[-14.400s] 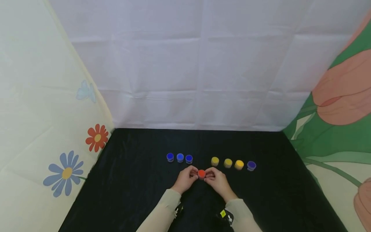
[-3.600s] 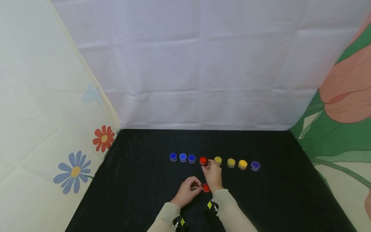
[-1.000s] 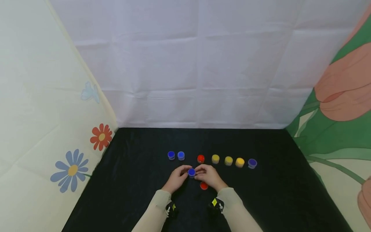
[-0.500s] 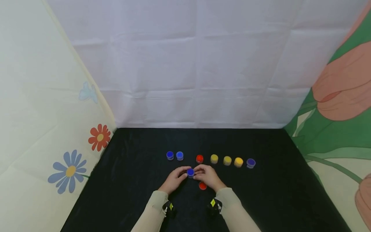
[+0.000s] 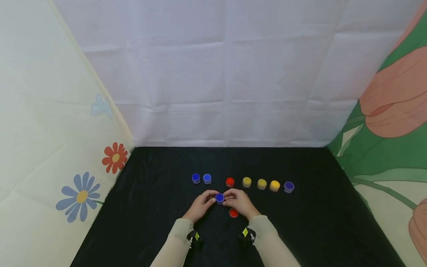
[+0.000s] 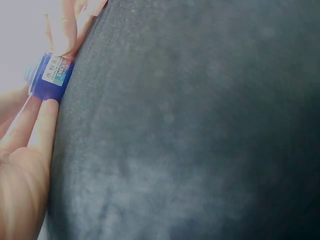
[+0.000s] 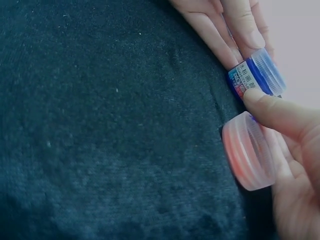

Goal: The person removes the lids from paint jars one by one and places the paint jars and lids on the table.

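Low over the black cloth, a small blue paint jar [image 5: 219, 198] with a printed label and a clear ridged cap is between my two hands. My left hand [image 5: 199, 207] grips it from the left, and my right hand [image 5: 241, 203] pinches it from the right. In the right wrist view, the right thumb [image 7: 262, 100] presses on the side of the jar [image 7: 245, 80]. The left wrist view shows fingertips from both sides on the jar [image 6: 52, 77]. Close to the right hand lies a loose red-tinted clear cap [image 7: 240, 152] on the cloth.
Behind the hands runs a row: two blue jars [image 5: 201, 178], a red jar [image 5: 229, 182], several yellow jars [image 5: 261, 184] and a dark blue-violet jar [image 5: 288, 187]. A white cloth [image 5: 213, 92] hangs behind the black table [image 5: 160, 163], with flowered cloths at the sides.
Earlier both hands held a red jar; it now stands in the row and its cap lies in front. The third blue jar has come from the row into my hands. The last second shows little movement.
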A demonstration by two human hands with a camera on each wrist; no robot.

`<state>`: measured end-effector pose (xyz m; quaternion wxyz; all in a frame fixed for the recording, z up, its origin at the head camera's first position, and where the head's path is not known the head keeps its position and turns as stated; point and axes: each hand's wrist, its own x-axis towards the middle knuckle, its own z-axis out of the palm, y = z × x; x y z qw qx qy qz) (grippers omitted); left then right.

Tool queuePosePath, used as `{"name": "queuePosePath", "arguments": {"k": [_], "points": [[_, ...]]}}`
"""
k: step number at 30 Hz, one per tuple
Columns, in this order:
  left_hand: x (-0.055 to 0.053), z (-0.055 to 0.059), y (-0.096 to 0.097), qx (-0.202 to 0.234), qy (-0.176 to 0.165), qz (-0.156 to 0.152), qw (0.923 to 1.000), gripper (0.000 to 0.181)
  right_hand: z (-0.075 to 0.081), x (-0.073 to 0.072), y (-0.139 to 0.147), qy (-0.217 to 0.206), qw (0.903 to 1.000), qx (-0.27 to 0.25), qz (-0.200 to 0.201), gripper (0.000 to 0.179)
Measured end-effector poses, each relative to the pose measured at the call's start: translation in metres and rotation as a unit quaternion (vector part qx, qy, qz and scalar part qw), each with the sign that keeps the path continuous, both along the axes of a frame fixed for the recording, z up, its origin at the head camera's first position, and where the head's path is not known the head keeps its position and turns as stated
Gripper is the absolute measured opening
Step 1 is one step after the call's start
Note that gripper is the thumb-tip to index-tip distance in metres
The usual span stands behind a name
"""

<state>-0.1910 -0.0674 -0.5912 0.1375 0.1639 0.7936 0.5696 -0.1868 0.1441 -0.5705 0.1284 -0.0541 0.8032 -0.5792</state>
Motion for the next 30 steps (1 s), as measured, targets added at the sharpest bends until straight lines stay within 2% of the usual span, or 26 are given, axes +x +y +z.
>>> {"name": "queuePosePath", "arguments": {"k": [4, 11, 24, 30], "points": [[-0.0004, 0.0003, 0.0001, 0.006, -0.001, -0.007, 1.0, 0.031, -0.0007, -0.0002, -0.0004, -0.003, 1.0, -0.004, -0.005, 0.02], [-0.001, -0.0008, -0.0015, -0.017, 0.029, -0.019, 0.9993, 0.035, -0.0016, -0.0007, -0.0016, -0.008, 0.9999, 0.001, -0.007, 0.021], [-0.0024, -0.005, 0.0021, 0.006, 0.017, -0.005, 0.9998, 0.026, -0.0024, -0.0007, -0.0028, 0.01, 0.9998, 0.01, -0.015, 0.021], [-0.0022, -0.0052, 0.0013, -0.003, 0.025, -0.009, 0.9996, 0.031, -0.002, -0.0012, -0.0031, 0.003, 0.9998, 0.011, -0.016, 0.022]]}}
